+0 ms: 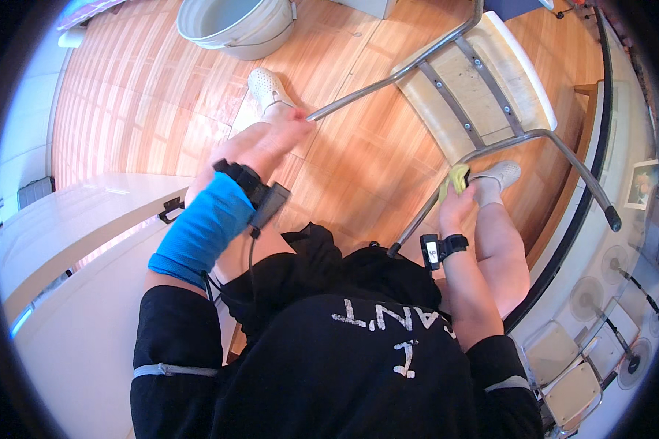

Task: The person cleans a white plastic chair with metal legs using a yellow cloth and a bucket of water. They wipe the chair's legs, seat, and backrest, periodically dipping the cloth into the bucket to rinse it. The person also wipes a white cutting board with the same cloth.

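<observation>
A metal-framed chair lies tipped before me, the underside of its pale seat [472,82] facing up. Two metal bars with bolts cross that underside. My left hand [291,129] is closed around the end of one tubular leg [357,96], above my shoe. My right hand [458,203] grips a yellow-green cloth [457,180] against another tubular leg [420,219], just below the seat's near corner. Some of the right fingers are hidden by the cloth. A third leg [587,170] with a dark rubber tip sticks out to the right.
A white bucket [252,41] with a wire handle, holding liquid, stands on the wood-patterned floor at the upper left. White furniture [88,219] is close on my left. On the right, a black-edged mirror or glass panel [565,263] shows chairs and fans.
</observation>
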